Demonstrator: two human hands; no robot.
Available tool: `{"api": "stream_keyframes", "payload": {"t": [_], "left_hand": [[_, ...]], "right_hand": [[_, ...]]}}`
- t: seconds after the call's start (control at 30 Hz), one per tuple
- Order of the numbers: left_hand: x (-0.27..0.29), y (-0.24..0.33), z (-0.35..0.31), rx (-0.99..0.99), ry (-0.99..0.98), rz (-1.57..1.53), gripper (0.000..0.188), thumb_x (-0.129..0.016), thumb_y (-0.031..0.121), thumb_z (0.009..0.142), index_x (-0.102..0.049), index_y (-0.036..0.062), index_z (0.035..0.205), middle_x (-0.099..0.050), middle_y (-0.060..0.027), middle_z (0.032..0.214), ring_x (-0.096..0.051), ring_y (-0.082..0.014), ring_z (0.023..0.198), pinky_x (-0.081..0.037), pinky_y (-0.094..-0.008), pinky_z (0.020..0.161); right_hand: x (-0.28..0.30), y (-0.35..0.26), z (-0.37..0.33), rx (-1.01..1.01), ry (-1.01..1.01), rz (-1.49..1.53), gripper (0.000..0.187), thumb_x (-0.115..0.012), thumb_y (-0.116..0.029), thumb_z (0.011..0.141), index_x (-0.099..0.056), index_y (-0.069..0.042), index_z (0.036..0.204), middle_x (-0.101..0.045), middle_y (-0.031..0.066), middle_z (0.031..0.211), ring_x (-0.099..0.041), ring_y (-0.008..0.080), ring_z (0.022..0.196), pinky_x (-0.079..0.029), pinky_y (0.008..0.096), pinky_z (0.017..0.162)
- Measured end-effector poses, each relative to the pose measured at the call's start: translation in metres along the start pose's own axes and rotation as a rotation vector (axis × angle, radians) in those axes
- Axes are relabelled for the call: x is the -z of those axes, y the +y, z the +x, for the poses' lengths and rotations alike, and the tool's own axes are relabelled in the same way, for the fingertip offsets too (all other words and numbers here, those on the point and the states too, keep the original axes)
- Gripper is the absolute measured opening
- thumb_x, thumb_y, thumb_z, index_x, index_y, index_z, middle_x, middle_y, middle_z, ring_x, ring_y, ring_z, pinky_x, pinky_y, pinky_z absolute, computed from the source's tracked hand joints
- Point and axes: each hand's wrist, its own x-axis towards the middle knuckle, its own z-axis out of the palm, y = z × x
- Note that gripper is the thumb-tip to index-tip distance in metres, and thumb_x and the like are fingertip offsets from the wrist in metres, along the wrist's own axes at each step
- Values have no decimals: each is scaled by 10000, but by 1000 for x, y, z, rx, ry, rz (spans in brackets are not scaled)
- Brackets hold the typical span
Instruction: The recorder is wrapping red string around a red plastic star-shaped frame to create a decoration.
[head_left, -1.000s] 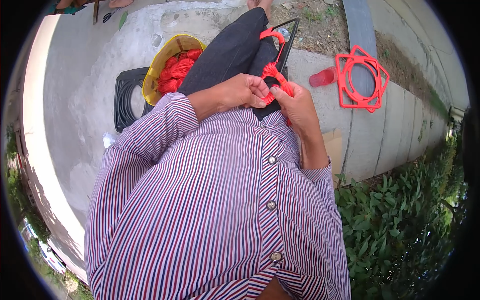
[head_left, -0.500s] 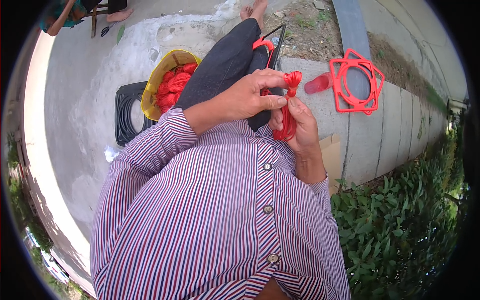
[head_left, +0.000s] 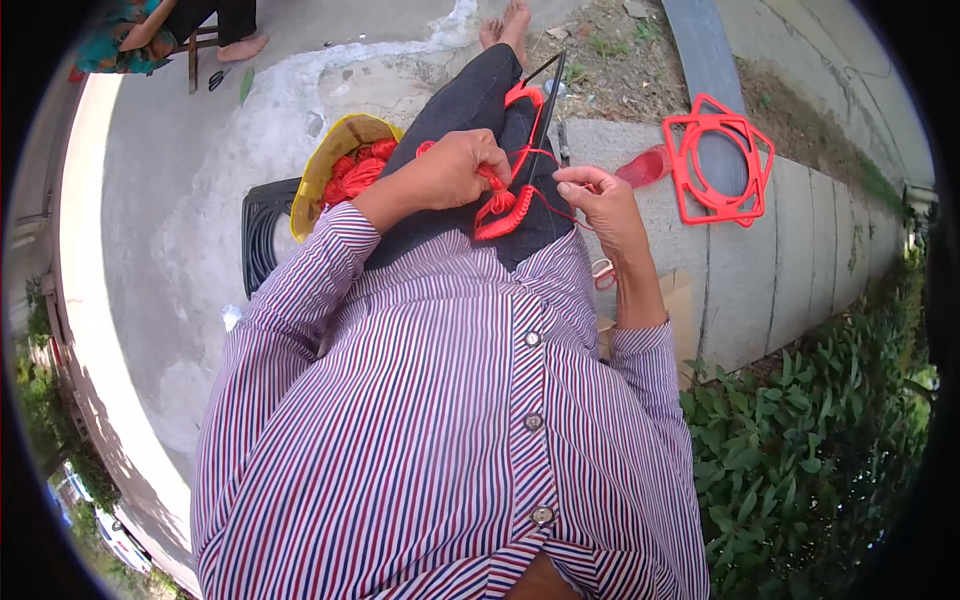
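Observation:
My left hand (head_left: 450,172) is closed over the lap, gripping a bundle of red cord (head_left: 496,195) that bulges out below its fingers. To its right, my right hand (head_left: 603,207) pinches a thin red strand between thumb and fingertips. Loose lengths of that cord curve across the gap between both hands. Across my thighs lies a black frame (head_left: 547,112), tilted, with red cord wound in tight turns along part of it; the near red-wrapped edge (head_left: 508,222) sits just under the bundle. My left hand hides some of the frame.
At left, a yellow bag (head_left: 308,190) holds red cord bundles beside black frames (head_left: 262,262). On the right ledge are red frames (head_left: 686,190) and a translucent red container (head_left: 645,167). Scissors (head_left: 603,272) and cardboard (head_left: 680,300) lie by my right forearm. Another person (head_left: 150,35) sits far left; bushes (head_left: 790,450) grow near right.
My hands have come apart from holding the red bundle together. The left has moved left and keeps the bundle; the right draws out a strand. The wrapped frame and scissors now show.

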Motion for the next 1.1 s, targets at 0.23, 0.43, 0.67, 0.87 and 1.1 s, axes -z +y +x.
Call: {"api": "stream_keyframes", "payload": {"t": [0.23, 0.43, 0.67, 0.87, 1.1], "left_hand": [[-39, 15, 15, 225, 211, -211, 258, -675, -5, 735, -596, 11, 980, -575, -113, 952, -585, -171, 842, -474, -292, 757], [-51, 4, 18, 530, 357, -877, 429, -609, 54, 742, -521, 7, 1159, -508, -95, 1149, -529, -204, 997, -410, -302, 905], [-64, 9, 14, 551, 15, -1284, 469, -532, 57, 738, -441, -16, 1193, -504, -20, 929, -476, -112, 930, -348, -222, 889], [-64, 16, 29, 432, 30, -1013, 527, -557, 112, 758, -413, -1, 1253, -417, -4, 969, -414, -108, 901, -309, -233, 899], [-73, 1, 59, 453, 12, -925, 589, -559, 136, 785, -370, 5, 1327, -440, -30, 1035, -442, -133, 948, -326, -245, 930]], "right_hand": [[-14, 12, 8, 347, -17, -603, 236, -700, -183, 798, -666, 31, 892, -588, 118, 1110, -554, 191, 1057, -429, 304, 877], [47, -25, -48, 388, 101, 354, 126, -668, -122, 755, -561, -57, 746, -563, 181, 1182, -501, 288, 1167, -323, 435, 1045], [155, -35, -135, 555, 42, 990, 121, -628, -116, 815, -511, -85, 813, -485, 26, 760, -504, 195, 843, -435, 360, 775], [142, 16, -102, 394, 202, 889, 93, -566, -104, 907, -528, -45, 967, -451, 13, 748, -447, 113, 681, -388, 240, 538], [21, 23, -5, 126, 223, 458, 136, -536, -147, 948, -534, -48, 1041, -559, 29, 848, -484, 65, 601, -391, 202, 521]]}}
